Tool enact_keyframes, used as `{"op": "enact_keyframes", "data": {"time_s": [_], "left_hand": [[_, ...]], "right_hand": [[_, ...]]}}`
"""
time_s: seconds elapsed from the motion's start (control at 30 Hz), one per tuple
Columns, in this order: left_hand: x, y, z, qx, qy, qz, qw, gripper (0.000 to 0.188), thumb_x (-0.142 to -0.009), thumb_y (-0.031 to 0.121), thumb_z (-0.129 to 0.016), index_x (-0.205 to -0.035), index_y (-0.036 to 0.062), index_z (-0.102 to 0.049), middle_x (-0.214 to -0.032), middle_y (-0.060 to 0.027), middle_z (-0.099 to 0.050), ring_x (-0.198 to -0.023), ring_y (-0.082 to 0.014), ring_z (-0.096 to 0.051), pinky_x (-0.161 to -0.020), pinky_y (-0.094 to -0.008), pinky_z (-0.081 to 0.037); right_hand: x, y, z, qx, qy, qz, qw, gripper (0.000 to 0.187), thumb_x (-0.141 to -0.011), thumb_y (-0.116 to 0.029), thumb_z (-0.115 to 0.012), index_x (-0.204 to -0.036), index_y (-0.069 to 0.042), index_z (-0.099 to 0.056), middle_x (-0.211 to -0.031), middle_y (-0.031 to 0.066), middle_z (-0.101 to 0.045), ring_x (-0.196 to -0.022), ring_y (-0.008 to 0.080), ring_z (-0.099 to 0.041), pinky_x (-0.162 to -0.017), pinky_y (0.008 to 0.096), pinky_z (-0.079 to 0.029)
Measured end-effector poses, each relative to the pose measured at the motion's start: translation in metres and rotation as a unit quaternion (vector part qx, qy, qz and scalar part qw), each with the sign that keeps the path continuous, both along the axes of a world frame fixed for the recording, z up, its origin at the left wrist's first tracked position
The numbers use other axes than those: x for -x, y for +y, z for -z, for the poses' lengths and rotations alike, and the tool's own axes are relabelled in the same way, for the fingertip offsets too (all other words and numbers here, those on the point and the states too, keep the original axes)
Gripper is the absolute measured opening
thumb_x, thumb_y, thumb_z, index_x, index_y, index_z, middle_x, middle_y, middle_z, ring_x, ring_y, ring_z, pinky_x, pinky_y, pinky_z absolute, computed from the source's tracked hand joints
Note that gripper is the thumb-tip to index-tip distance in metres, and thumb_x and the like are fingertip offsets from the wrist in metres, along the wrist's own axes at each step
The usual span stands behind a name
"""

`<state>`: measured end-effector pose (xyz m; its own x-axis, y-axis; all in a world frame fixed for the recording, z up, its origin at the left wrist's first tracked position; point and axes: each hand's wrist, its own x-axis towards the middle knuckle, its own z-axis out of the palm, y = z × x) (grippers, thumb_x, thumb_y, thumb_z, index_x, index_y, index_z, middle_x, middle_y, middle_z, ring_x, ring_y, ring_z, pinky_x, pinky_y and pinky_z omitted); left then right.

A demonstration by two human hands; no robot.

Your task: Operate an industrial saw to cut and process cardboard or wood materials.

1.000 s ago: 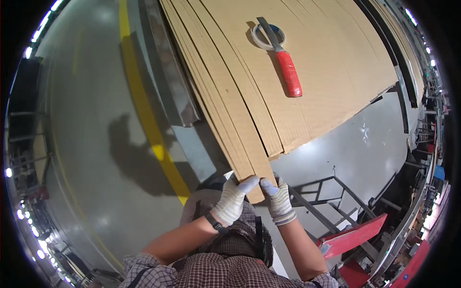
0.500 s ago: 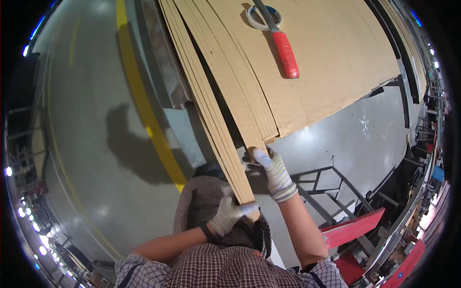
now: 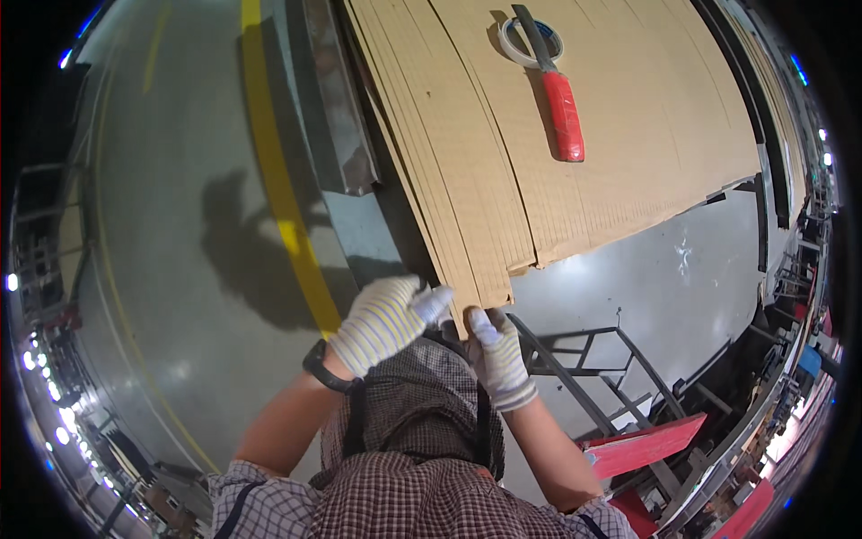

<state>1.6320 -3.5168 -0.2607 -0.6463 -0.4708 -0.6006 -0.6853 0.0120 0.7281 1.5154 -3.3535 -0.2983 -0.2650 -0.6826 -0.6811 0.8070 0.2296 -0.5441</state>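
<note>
Head view only: cardboard sheets (image 3: 557, 153), a fanned stack of flat tan sheets, run up and away from the fingers, long axis from the near corner toward the far top edge, slightly leftward-tilted. Left hand (image 3: 382, 322), in a knit glove, sits at the near left edge of the stack, fingers (image 3: 435, 301) curled and pressed against the edge of a sheet; whether they truly pinch one sheet cannot be told. Right hand (image 3: 499, 357), also gloved, is just below the near corner, fingertips touching the bottom edge from under, closed grip not confirmed. Both hands about equally near, left slightly higher. Beyond the fingers, well apart on top of the sheets, lie a red-handled knife (image 3: 560, 99) and a tape roll (image 3: 530, 40). Yellow floor line (image 3: 278, 189) left of the fingers.
</note>
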Motion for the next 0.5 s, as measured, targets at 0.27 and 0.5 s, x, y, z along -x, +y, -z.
{"op": "enact_keyframes", "data": {"time_s": [0.27, 0.5], "left_hand": [[0.026, -0.009, 0.033, 0.206, 0.103, -0.083, 0.97, 0.044, -0.094, 0.032, -0.057, -0.108, -0.0098, -0.054, -0.087, -0.0285, -0.063, -0.077, -0.0443, -0.063, -0.068, -0.0481, -0.051], [0.033, -0.013, 0.032, 0.273, 0.092, -0.052, 0.956, 0.041, -0.094, 0.029, -0.055, -0.104, -0.0107, -0.055, -0.089, -0.0289, -0.062, -0.08, -0.0451, -0.062, -0.07, -0.0502, -0.051]], "right_hand": [[-0.011, -0.022, -0.008, -0.001, -0.013, 0.075, 0.997, 0.054, -0.094, -0.028, -0.064, -0.136, -0.002, -0.043, -0.126, 0.0101, -0.058, -0.109, 0.0206, -0.061, -0.088, 0.0423, -0.054], [0.027, 0.028, -0.055, -0.124, 0.22, -0.159, 0.954, 0.039, -0.1, -0.034, -0.054, -0.107, 0.003, -0.063, -0.084, 0.0088, -0.068, -0.074, 0.0136, -0.063, -0.063, 0.0279, -0.052]]}}
